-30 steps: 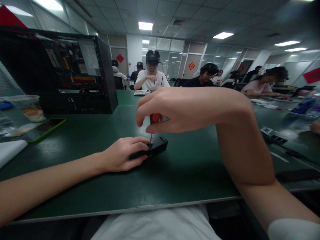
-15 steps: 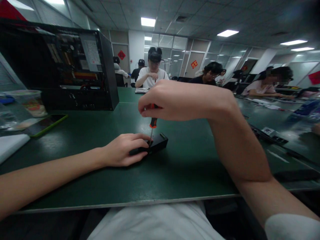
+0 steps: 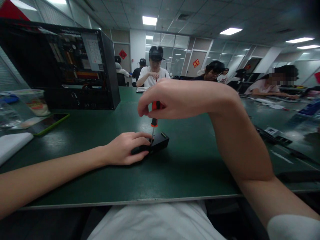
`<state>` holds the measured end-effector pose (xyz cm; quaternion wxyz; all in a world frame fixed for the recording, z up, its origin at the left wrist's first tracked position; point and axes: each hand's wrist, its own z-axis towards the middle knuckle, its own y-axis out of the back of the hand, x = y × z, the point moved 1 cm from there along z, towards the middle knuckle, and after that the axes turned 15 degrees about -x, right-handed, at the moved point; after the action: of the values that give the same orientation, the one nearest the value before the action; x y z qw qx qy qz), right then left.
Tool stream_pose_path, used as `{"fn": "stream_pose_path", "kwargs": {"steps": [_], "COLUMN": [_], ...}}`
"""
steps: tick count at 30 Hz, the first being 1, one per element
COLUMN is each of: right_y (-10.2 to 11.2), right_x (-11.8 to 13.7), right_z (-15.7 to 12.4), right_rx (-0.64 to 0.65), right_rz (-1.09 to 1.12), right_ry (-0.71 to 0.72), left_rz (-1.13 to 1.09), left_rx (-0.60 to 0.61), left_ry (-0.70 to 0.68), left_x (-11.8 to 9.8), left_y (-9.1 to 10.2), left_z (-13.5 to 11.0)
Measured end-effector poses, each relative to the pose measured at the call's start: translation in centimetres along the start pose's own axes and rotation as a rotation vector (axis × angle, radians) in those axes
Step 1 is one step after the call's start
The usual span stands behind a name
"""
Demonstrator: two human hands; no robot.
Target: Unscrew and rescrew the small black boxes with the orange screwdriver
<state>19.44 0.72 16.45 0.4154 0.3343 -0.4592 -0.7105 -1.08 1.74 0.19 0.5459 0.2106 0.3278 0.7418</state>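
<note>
My right hand [image 3: 165, 99] is closed around the red and black handle of a screwdriver [image 3: 154, 122], wrist bent and raised above the table. The screwdriver stands nearly upright, its metal shaft reaching down to a small black box-shaped part [image 3: 161, 141] on the table. Fingers of my left hand [image 3: 128, 148] grip the left end of this black part and press it against the tabletop. Where the tip meets the part, my left fingertips are very close and the exact contact is hidden.
An open black computer case [image 3: 92, 66] stands at the back left. Before it are a plastic cup [image 3: 35, 101], a green-edged phone [image 3: 51, 124] and a white object [image 3: 15, 145]. Dark parts [image 3: 277, 135] lie on the green table [image 3: 180, 180] at right. Across sits a person [image 3: 155, 70].
My right fingers have shifted slightly on the screwdriver, so more of its red handle shows. The black part stays under my left hand; the whole view has moved a little.
</note>
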Motion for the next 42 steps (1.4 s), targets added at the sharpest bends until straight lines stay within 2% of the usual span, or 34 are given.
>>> {"fn": "stream_pose_path", "kwargs": {"steps": [7, 10, 15, 20, 26, 33, 42], "right_y": [1.0, 0.9, 0.4, 0.4, 0.5, 0.7, 0.5], "right_x": [-1.2, -2.1, -2.9, -2.8, -2.3, -2.0, -2.0], "right_z": [-0.7, -0.7, -0.5, -0.2, -0.3, -0.1, -0.5], "right_rx": [-0.06, -0.04, -0.023, 0.039, 0.019, 0.023, 0.012], "right_rz": [-0.118, -0.129, -0.135, -0.108, -0.095, -0.078, -0.077], "right_ry": [-0.017, -0.038, 0.007, -0.054, -0.041, -0.094, -0.032], "left_rz": [0.007, -0.021, -0.053, -0.025, -0.008, 0.059, 0.061], "left_rx": [0.06, 0.094, 0.12, 0.108, 0.089, 0.122, 0.145], "left_ry": [0.111, 0.142, 0.158, 0.121, 0.072, 0.105, 0.167], "left_x": [0.3, 0.3, 0.2, 0.1, 0.2, 0.0, -0.1], "left_y": [-0.3, -0.3, -0.3, -0.2, -0.2, -0.4, -0.6], "left_z": [0.0, 0.0, 0.2, 0.5, 0.4, 0.3, 0.5]}}
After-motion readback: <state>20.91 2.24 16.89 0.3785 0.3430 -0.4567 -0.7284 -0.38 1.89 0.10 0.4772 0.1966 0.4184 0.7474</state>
